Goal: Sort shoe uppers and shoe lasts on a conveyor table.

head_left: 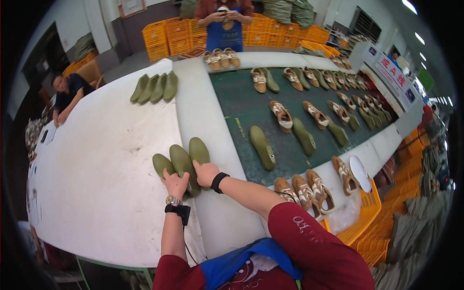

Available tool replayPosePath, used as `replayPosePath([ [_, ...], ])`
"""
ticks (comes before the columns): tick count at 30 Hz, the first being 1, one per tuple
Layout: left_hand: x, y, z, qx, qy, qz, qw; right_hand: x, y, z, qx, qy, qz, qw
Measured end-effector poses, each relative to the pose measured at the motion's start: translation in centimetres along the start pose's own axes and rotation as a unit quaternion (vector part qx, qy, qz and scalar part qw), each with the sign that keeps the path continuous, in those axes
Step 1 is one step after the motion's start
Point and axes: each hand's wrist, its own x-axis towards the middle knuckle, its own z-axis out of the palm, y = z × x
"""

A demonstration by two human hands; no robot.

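Three olive-green shoe lasts lie side by side before me on the white tabletop: a left last [160, 164], a middle last [180, 157] and a right last [198, 149]. My left hand [175, 182] rests over the near ends of the left and middle lasts, its visible fingers spread apart. At the right last, my right hand [207, 174] touches the side with an outstretched index finger; its other fingers are partly hidden. The hands are close together but apart.
A green conveyor belt [246, 150] on the right carries brown-and-white shoes [282, 116] beside green lasts. Several more lasts [155, 88] stand at the table's far side. Shoes [303, 191] line the near belt edge by an orange crate [365, 212]. A co-worker [224, 24] stands opposite; another person [70, 94] sits left.
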Motion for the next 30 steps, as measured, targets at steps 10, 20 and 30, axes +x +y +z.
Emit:
replayPosePath([
  [10,-15.4,5.6,0.9,0.018,-0.062,0.135,0.989,-17.7,2.9,1.3,0.049,0.021,0.047,0.998],
  [20,-20.6,5.6,0.8,0.023,-0.064,0.143,0.987,-24.3,4.3,1.3,0.056,-0.019,-0.05,0.997],
  [30,-21.5,13.7,1.8,0.078,-0.028,0.369,0.926,-39.0,9.4,-23.7,0.525,0.144,-0.293,0.786],
])
